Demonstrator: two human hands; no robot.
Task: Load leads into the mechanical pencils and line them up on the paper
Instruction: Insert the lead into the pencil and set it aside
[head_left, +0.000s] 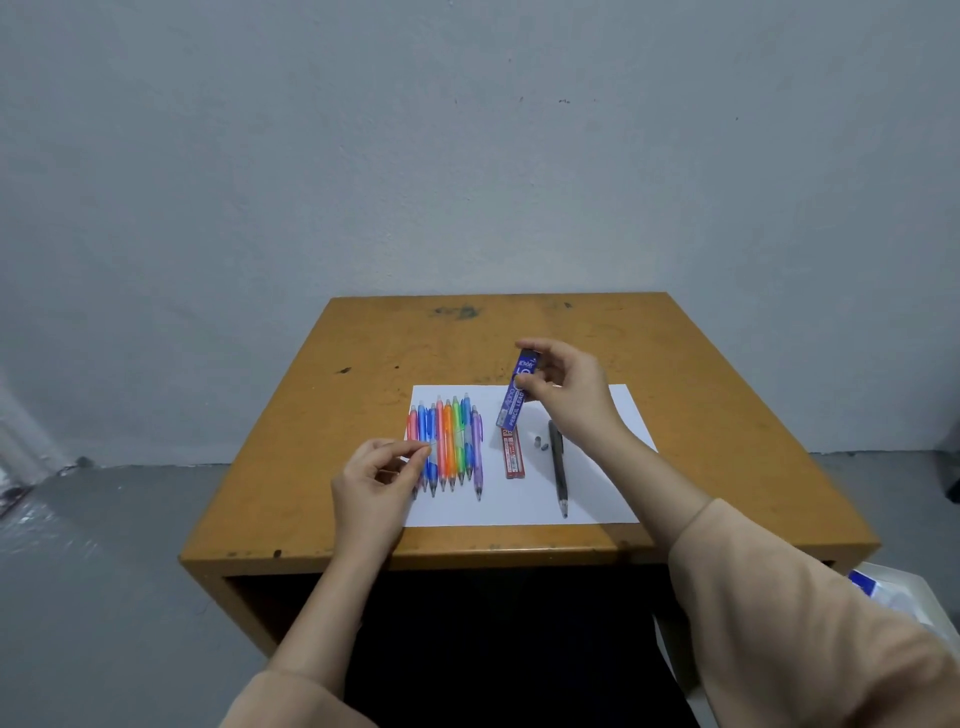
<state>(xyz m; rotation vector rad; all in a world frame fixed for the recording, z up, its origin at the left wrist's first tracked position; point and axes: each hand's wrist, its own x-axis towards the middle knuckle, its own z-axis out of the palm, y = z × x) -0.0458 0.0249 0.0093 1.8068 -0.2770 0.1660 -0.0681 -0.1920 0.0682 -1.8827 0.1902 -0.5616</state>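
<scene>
A white sheet of paper (571, 499) lies on a small wooden table (727, 467). Several coloured mechanical pencils (452, 441) lie side by side on its left part. My right hand (571, 395) grips a blue lead case (517, 389) above the paper, tilted. A red lead case (513, 457) lies under it on the sheet. A dark pencil (558, 473) lies to the right, with two small grey caps (541, 444) beside it. My left hand (379, 478) hovers over the left pencils, thumb and fingertips pinched together on something small that I cannot make out.
The table stands against a grey wall (467, 156), with grey floor (104, 545) to the left. A white container with a blue item (893, 592) sits at the lower right, beside the table.
</scene>
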